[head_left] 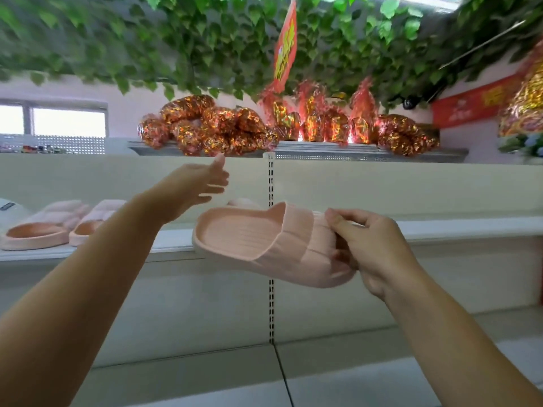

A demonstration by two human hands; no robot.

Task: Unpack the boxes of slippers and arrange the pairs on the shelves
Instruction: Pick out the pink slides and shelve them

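My right hand grips the toe end of a ribbed pink slipper and holds it in the air in front of the middle shelf. Behind the slipper, part of another pink slipper peeks out on that shelf. My left hand is stretched out above and to the left of the held slipper, fingers relaxed, holding nothing. A pair of pink slippers stands on the same shelf at the left.
A white upright with slots divides the shelving. The top shelf carries shiny red-gold wrapped bundles. Green leaf garlands and a red banner hang overhead. A lower white shelf runs along the bottom.
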